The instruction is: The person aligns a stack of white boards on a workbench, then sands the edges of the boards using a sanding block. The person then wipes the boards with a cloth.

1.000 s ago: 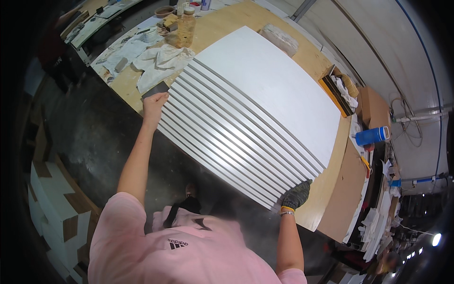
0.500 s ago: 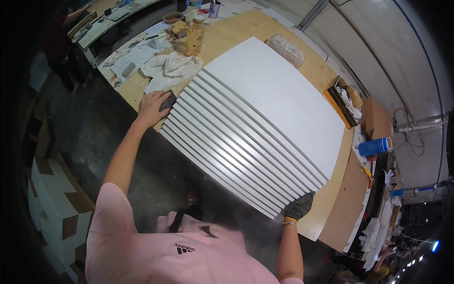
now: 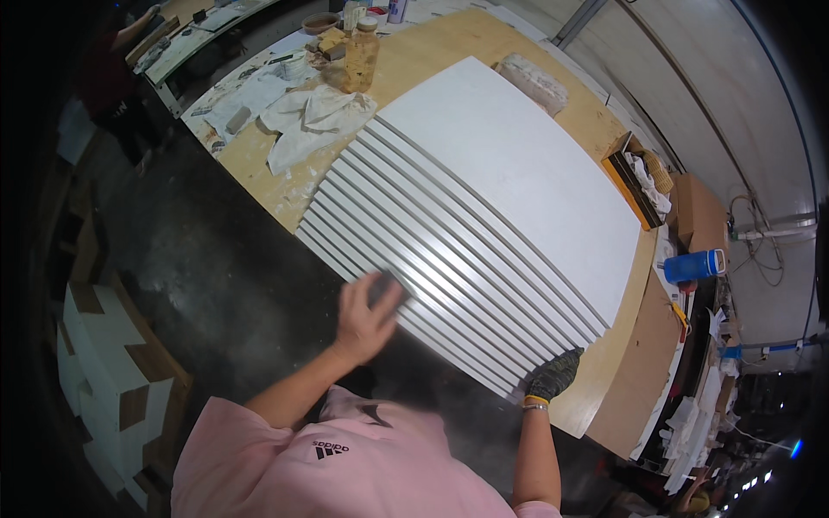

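Several white panels (image 3: 509, 155) lie overlapped in a staggered stack on the table, their near edges showing as parallel grey lines. My bare left hand (image 3: 361, 324) is closed around a dark block (image 3: 388, 292) that looks like a sanding block. Both are smeared by motion, at the near edge of the stack, left of its middle. At the near right corner, my right hand (image 3: 553, 375), in a dark knit glove with a yellow cuff, grips the panels' ends. Its fingertips are partly hidden against them.
Beyond the stack's left end lie a white rag (image 3: 315, 121) and an amber jar (image 3: 362, 56). A wrapped block (image 3: 533, 82), an open box (image 3: 635, 181) and a blue jug (image 3: 693, 266) stand along the far and right sides. Another person (image 3: 117, 86) stands at the far left.
My left hand has swept the dark block from the stack's left end rightward and toward me along its near edge. My right hand has stayed at the near right corner.
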Motion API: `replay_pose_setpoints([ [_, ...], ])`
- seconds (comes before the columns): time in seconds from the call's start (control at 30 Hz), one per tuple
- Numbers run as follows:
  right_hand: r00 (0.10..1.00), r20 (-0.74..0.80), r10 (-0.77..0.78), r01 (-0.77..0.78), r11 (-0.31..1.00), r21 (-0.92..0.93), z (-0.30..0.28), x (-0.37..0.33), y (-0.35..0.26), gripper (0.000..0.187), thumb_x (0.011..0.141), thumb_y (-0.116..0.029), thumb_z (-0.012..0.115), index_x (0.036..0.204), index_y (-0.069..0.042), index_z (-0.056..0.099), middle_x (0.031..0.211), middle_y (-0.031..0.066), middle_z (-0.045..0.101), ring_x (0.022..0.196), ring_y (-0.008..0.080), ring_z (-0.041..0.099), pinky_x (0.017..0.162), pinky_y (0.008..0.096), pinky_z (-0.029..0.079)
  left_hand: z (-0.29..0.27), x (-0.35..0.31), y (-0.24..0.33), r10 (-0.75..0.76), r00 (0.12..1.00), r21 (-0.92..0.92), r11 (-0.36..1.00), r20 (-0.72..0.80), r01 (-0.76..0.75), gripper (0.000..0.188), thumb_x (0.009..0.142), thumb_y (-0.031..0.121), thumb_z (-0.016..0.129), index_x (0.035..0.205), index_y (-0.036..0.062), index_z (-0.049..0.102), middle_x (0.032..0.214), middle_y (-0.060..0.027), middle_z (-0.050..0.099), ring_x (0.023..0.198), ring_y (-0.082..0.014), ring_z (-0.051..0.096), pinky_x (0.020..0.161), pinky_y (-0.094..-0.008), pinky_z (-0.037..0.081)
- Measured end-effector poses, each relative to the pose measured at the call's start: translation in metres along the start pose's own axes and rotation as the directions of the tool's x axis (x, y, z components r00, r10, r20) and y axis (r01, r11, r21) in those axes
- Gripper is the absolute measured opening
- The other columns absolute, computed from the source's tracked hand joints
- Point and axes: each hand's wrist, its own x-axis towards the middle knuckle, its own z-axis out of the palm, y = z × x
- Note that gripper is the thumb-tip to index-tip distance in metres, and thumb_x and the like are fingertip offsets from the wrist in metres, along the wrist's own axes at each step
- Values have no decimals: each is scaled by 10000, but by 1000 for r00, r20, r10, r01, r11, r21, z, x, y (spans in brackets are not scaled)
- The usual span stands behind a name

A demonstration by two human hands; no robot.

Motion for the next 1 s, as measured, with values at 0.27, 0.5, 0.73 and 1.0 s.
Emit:
replay_pose_setpoints([
  [0.27,998,-62,1,11,981,195,-24,-6,-2,543,1020,-133,317,1529,55,310,1619,178,303,1496,289,293,1251,379,194,-29,69,-65,-94,946,338,919,-310,202,674,805,156,735,1443,111,523,1348,-247,500,1166,-417,501,945,-518,386],
  [0.5,995,-42,-94,95,995,22,-20,-10,3,557,984,-122,370,1500,85,344,1575,220,360,1470,326,331,1241,410,218,47,-30,104,329,941,-195,931,78,-309,521,688,194,771,1201,205,682,1291,-145,586,1071,-303,584,887,-475,406],
  [0.73,969,-195,-153,236,809,538,20,2,14,559,987,-84,370,1514,92,310,1595,212,328,1474,321,322,1247,399,211,48,16,58,-38,961,276,954,-275,117,621,783,178,742,1369,105,552,1352,-233,529,1136,-404,540,914,-509,385],
  [1.0,953,-286,-98,301,225,927,-54,58,113,279,1012,-130,525,1236,4,621,1279,161,634,1088,282,636,976,396,495,89,-27,202,187,975,1,982,119,-188,475,740,147,723,1212,148,672,1276,-159,597,1091,-333,596,906,-490,408],
])
